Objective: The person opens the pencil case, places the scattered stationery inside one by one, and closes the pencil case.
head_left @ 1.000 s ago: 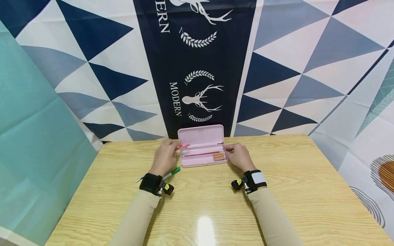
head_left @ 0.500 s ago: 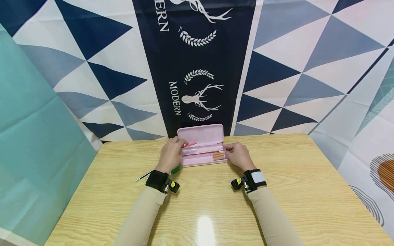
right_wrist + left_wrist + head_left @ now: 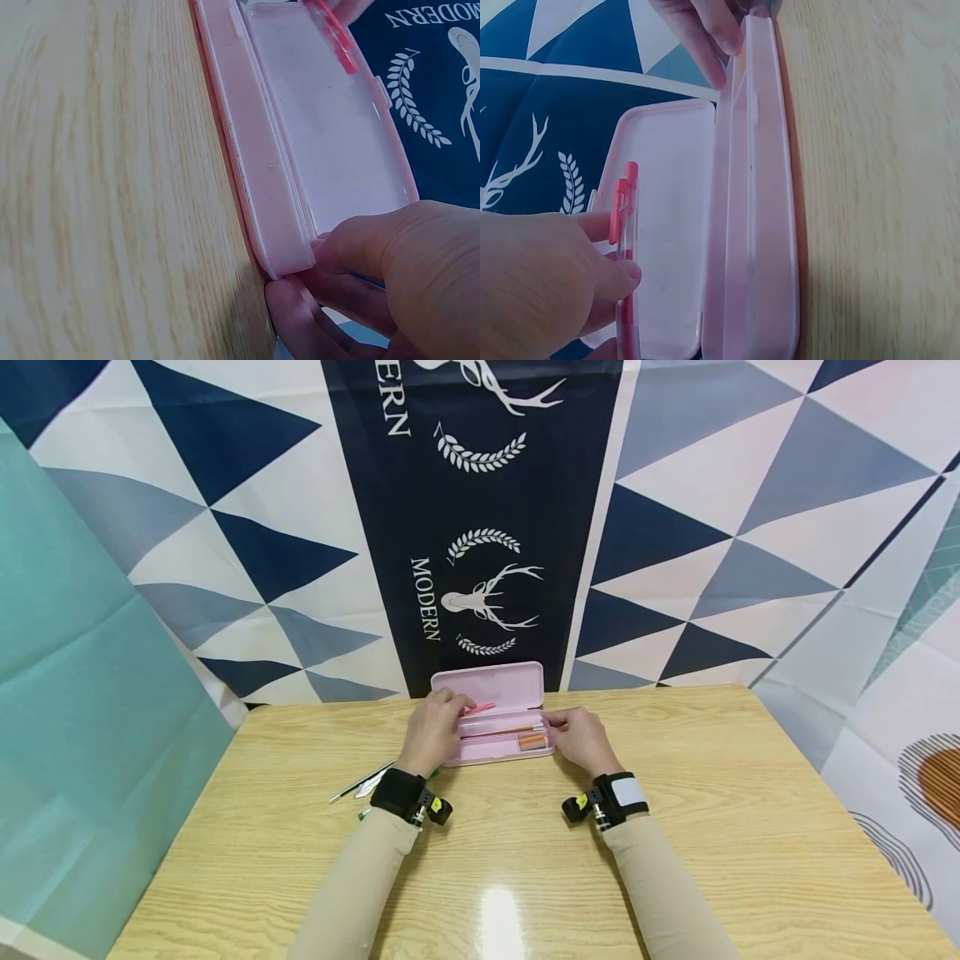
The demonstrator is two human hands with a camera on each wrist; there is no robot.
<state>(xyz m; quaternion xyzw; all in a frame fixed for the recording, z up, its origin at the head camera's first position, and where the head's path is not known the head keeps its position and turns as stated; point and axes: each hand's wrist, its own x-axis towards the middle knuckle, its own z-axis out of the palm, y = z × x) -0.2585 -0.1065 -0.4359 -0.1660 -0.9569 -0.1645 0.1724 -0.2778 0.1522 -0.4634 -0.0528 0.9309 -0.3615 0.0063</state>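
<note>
A pink pencil case (image 3: 487, 756) stands with its lid up at the back of the table. My left hand (image 3: 433, 731) pinches a clear pen with a red clip and end (image 3: 628, 202) between thumb and fingers, over the case's left part and in front of the lid (image 3: 667, 165). My right hand (image 3: 375, 277) grips the case's right end, thumb on the rim and fingers round the outside. Inside the case lie a pencil (image 3: 517, 729) and, in a small compartment at the right, an orange-and-grey block (image 3: 532, 742).
Partly under my left wrist, a dark thin pen (image 3: 352, 788) and other pens with green parts (image 3: 363, 814) lie on the wooden table (image 3: 495, 860). A patterned cloth (image 3: 487, 527) hangs right behind the table's back edge.
My left hand has carried the red pen rightward, from the case's left edge to over its inside. More of the pens on the table shows. My right hand has stayed at the case's end.
</note>
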